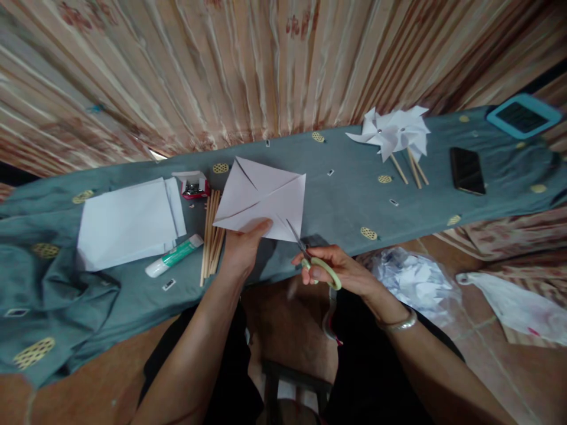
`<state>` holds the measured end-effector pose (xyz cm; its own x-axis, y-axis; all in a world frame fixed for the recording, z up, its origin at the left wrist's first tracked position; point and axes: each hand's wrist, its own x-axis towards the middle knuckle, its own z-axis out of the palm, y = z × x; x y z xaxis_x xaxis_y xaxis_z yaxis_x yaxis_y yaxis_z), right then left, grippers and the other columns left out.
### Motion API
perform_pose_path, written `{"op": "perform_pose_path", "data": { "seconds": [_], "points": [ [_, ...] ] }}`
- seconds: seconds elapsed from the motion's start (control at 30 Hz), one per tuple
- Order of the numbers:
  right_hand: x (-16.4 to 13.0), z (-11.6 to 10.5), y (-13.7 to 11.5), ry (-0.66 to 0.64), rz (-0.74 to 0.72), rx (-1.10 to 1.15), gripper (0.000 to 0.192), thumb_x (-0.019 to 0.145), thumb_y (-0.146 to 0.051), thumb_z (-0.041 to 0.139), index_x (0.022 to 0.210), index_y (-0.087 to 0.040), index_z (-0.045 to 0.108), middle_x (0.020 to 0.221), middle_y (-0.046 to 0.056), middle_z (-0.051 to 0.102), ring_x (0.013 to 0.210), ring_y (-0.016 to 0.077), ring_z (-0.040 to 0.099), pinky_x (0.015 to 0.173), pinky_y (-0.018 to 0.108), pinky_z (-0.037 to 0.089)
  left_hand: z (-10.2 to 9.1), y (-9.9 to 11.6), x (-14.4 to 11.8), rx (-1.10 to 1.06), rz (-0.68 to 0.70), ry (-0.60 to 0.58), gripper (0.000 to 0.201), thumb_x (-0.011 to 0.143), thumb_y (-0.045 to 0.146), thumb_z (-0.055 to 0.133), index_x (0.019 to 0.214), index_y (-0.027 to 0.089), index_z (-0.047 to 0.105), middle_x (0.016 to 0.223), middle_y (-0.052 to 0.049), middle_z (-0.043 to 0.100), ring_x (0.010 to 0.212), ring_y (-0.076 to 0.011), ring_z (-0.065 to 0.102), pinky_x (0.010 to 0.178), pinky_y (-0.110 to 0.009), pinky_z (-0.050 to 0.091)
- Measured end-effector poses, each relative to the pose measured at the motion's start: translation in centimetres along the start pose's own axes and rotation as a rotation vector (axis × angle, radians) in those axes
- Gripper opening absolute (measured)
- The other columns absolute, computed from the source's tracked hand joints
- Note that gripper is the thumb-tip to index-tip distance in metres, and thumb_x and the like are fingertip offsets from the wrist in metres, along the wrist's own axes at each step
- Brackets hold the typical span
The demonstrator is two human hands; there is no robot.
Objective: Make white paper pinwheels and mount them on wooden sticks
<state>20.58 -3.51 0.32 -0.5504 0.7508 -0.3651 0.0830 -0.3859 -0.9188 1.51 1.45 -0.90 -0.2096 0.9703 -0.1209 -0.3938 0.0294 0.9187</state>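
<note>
My left hand [246,245] pinches the near edge of a square white sheet of paper [274,203], thumb on top and fingers hidden beneath. Slits run in from the paper's corners toward its middle. In my right hand [334,265] is a pair of scissors [325,271] with pale green handles. Their blades lie at the paper's near right corner, pointing toward its centre. Just left of my left hand, thin wooden sticks [211,236] lie in a bundle on the cloth.
The blue-green cloth [336,206] covers a narrow table. On it lie a paper stack [126,224], a glue stick [174,256], a small red-white box of pins [194,185], paper pinwheels [398,133], a phone [468,170] and a blue-framed device [522,115]. A bag of paper scraps [411,280] rests below.
</note>
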Motion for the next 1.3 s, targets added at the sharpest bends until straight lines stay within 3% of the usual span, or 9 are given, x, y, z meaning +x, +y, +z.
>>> {"op": "perform_pose_path", "data": {
  "seconds": [0.47,0.9,1.1,1.3],
  "points": [
    [0.2,0.0,1.3,0.012,-0.003,0.038,0.046,0.072,-0.049,0.079,0.098,-0.014,0.065,0.068,-0.003,0.058,0.06,0.008,0.05,0.058,0.023,0.041,-0.3,-0.1,0.1,0.008,0.013,0.025,0.06,0.053,0.019,0.082,0.11,0.023,0.065,0.107,-0.006,0.073,0.113,-0.0269,0.063,0.107,-0.048,0.043],
    [0.2,0.2,1.6,0.059,-0.092,-0.074,0.05,0.071,-0.056,0.076,0.097,-0.015,0.066,0.069,-0.002,0.059,0.058,0.0085,0.046,0.056,0.024,0.038,0.3,0.2,0.2,0.022,0.008,0.025,0.047,0.053,0.021,0.08,0.098,0.019,0.069,0.087,-0.004,0.074,0.093,-0.0262,0.068,0.095,-0.045,0.049],
    [0.2,0.2,2.1,0.105,-0.142,-0.121,0.053,0.072,-0.061,0.072,0.099,-0.016,0.068,0.068,-0.001,0.059,0.059,0.0101,0.046,0.055,0.024,0.038,0.8,0.1,0.4,-0.02,0.001,0.019,0.043,0.051,0.021,0.081,0.091,0.016,0.068,0.092,-0.006,0.074,0.09,-0.0256,0.068,0.091,-0.043,0.05],
    [0.0,-0.1,2.3,0.156,-0.173,-0.168,0.057,0.073,-0.067,0.068,0.1,-0.015,0.068,0.066,-0.001,0.059,0.059,0.0112,0.049,0.058,0.025,0.039,1.7,-0.3,0.6,-0.039,0.009,0.0,0.036,0.048,0.022,0.081,0.081,0.017,0.069,0.084,-0.005,0.073,0.084,-0.0252,0.067,0.086,-0.041,0.051]
  ]
}}
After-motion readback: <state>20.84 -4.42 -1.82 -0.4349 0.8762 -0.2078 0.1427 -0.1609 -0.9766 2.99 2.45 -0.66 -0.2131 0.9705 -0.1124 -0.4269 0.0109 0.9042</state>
